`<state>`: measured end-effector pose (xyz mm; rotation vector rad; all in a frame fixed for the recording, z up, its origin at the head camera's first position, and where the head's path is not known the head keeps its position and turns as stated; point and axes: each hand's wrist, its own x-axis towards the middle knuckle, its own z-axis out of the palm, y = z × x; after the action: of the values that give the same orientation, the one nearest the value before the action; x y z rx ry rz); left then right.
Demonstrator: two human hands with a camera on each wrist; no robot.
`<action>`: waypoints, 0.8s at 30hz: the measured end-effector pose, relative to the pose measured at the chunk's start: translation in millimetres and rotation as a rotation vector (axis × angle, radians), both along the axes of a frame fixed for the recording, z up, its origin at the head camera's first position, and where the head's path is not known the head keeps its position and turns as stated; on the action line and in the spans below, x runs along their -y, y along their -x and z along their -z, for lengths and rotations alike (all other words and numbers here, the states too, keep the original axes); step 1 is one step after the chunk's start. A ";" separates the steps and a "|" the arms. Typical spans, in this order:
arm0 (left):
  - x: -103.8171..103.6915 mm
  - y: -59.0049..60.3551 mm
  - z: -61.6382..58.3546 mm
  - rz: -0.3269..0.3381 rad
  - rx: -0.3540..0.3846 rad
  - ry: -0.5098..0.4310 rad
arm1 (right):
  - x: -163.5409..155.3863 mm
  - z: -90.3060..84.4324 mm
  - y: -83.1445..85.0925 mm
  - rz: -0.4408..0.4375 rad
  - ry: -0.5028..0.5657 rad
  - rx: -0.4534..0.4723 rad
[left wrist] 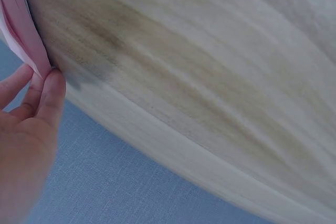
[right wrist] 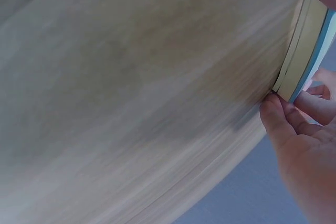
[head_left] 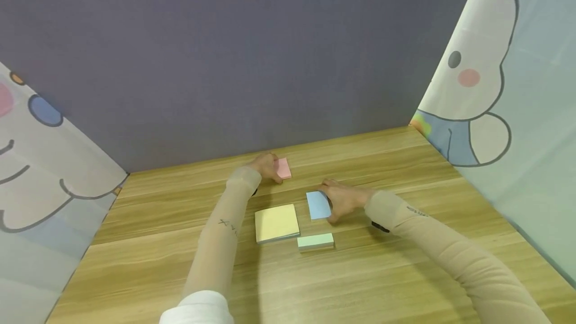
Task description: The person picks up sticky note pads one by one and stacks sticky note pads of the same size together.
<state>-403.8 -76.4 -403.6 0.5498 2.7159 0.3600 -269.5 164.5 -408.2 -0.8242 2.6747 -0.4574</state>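
Note:
At the back of the table, my left hand [head_left: 266,166] grips a small pink sticky note pad [head_left: 283,168] between thumb and fingers. The left wrist view shows fingertips [left wrist: 54,80] on one end of the pink pad [left wrist: 26,30]. Closer in and to the right, my right hand [head_left: 344,199] holds a blue-topped sticky note pad [head_left: 318,205] by its edges. Pale yellow layers [right wrist: 302,51] show beneath its blue sheets in the right wrist view. A larger square yellow pad [head_left: 276,223] lies left of it, and a narrow pale green pad [head_left: 315,240] lies in front.
The wood-grain table [head_left: 148,264] ends at a dark grey panel [head_left: 252,54] behind the pink pad. Cartoon-printed curtains [head_left: 531,154] flank both sides.

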 end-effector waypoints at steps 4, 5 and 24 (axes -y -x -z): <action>0.9 -3.0 0.6 0.001 -0.020 0.009 | -0.9 1.1 0.1 -0.017 0.013 -0.026; 1.2 -3.5 1.2 -0.002 -0.021 0.007 | -1.1 1.4 0.1 -0.024 0.016 -0.035; 6.0 -13.1 -11.5 0.032 -0.074 -0.031 | -0.6 2.1 0.0 -0.021 0.017 -0.037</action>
<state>-390.7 -82.4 -392.1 0.6265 2.7732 0.3811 -269.6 165.1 -410.3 -0.8731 2.6966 -0.4644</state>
